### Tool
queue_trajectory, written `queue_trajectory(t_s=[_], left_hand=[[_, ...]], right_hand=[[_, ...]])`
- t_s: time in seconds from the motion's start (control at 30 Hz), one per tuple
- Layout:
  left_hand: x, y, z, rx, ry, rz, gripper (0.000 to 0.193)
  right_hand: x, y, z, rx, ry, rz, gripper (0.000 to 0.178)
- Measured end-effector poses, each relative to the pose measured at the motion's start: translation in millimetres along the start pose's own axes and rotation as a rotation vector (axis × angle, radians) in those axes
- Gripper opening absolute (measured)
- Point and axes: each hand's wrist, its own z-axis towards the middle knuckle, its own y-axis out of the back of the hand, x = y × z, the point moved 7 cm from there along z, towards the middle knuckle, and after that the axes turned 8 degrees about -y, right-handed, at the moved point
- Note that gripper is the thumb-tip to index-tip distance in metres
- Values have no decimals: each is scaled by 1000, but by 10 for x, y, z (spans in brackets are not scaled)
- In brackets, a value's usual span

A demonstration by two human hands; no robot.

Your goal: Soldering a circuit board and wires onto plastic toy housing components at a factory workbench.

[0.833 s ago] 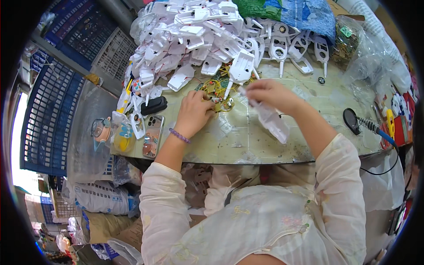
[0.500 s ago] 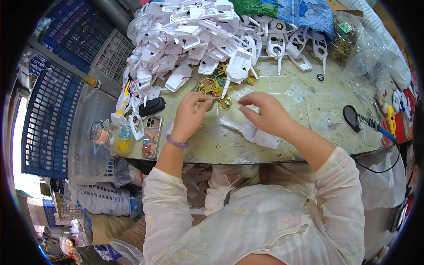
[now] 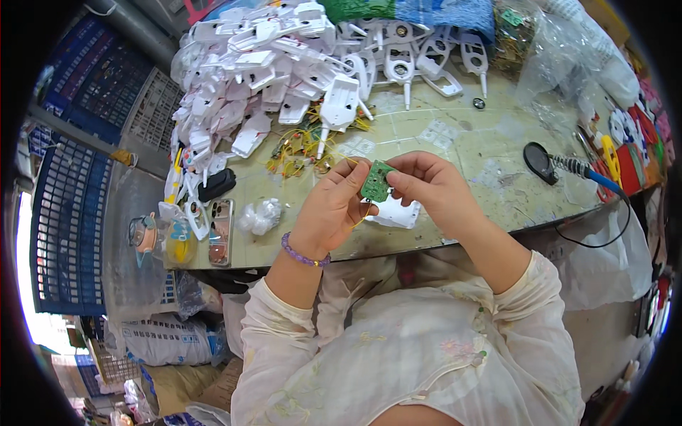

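Hands (image 3: 444, 197) together, both clamped on green circuit board (image 3: 376, 183) | forearms (image 3: 501, 257) angled inward | fingers curled

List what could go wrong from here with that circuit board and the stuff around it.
1. The green circuit board is pinched by the left hand and right hand; a snag on the yellow wire below it might strain a connection.
2. The white casings are heaped loosely, so a bump could send some sliding.
3. The phone lies near the table's front edge and might get knocked off.
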Motion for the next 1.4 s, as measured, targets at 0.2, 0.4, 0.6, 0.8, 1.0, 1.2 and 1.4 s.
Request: queue_trajectory(t_s=[0.2, 0.4, 0.6, 0.8, 1.0, 1.2, 1.4], left_hand=[[220, -131, 121, 73, 258, -84, 15], [433, -75, 534, 139, 321, 144, 36], [-72, -46, 843, 92, -391, 1267, 32], [315, -446, 180, 370, -591, 1981, 20], [321, -274, 187, 262, -458, 1627, 18], [118, -121, 57, 100, -569, 1599, 35], [322, -336, -41, 179, -375, 1858, 74]], right_hand=[[-84, 292, -116, -51, -9, 102, 27], [-65, 556, -75, -110, 124, 268, 23], [528, 1245, -275, -722, 593, -192, 18], [340, 828, 31, -226, 555, -1229, 19], [-21, 711, 140, -53, 440, -1348, 12], [95, 509, -88, -87, 552, -1348, 11], [-197, 209, -158, -66, 410, -1264, 14]])
